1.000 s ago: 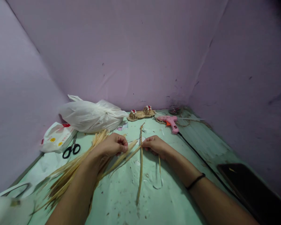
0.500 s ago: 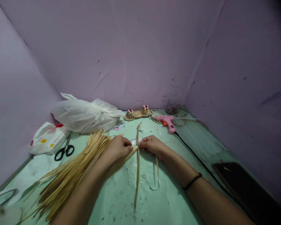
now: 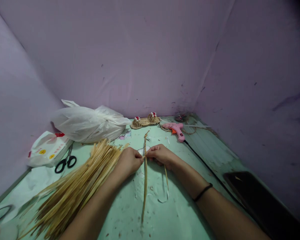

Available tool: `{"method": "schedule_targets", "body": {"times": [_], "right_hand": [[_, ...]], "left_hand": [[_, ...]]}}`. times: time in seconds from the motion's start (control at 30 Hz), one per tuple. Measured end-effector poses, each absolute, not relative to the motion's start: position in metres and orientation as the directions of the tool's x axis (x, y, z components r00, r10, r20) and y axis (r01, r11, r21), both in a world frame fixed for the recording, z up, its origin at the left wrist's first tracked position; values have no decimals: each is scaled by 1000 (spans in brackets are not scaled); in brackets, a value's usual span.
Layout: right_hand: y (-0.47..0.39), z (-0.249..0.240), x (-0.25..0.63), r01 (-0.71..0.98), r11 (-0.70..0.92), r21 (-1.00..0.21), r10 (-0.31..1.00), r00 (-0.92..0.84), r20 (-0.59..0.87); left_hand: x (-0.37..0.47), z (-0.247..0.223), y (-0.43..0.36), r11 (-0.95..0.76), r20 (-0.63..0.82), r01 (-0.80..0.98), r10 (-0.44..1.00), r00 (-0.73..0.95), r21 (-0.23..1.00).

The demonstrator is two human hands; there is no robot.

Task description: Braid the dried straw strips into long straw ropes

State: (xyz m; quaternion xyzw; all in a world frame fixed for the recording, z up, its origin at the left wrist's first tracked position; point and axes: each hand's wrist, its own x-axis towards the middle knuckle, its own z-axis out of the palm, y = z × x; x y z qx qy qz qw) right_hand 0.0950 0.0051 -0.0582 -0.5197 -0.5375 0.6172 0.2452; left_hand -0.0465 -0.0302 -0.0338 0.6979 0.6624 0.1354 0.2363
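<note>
1. The large sheaf of dry, straw-coloured flat strips [image 3: 77,186] is less covered now, because the left forearm has moved inward from it.
2. The left hand [image 3: 128,161] has come nearer to the centre. The thin, twisted straw-coloured plait [image 3: 145,143] now has fingertips close on both its sides. In my judgement, this means that its lower end is being worked by both hands together.
3. The left hand is closed, and its fingertips seem to pinch a pale strip end [image 3: 143,157]; most of this strip is hidden.
4. The right hand [image 3: 162,155] is also closed, with thumb and finger pinched at the plait. I cannot tell exactly what its curled lower fingers hold.
5. For places, I take the lower end of the plait as the clock centre. On the pale green table surface [image 3: 185,206], the tied white plastic bag [image 3: 90,123] is toward 10 o'clock and the sheaf toward 8 o'clock.
6. The left hand is at 9 o'clock and the right hand at 3 o'clock, both just beside the centre.
7. The plait points to 12 o'clock, between the hands. One long, narrow tan strip [image 3: 145,186] runs from it to 6 o'clock.
8. A shorter thin strand [image 3: 166,178] comes from under the right hand, toward 4 o'clock.
</note>
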Motion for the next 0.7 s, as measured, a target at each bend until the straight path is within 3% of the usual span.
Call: {"method": "schedule_targets", "body": {"times": [0.13,0.3,0.7], "right_hand": [[5,-58,95,259,-290,-921,864,-343,-368],[4,-59,94,272,-251,-929,877,-342,-337],[4,-56,94,257,-278,-925,878,-321,-353]], "left_hand": [[-47,-33,-22,208,-276,714,961,-22,669],[-48,-24,-13,421,-497,530,868,0,736],[-51,-26,-7,440,-533,474,843,77,763]]}}
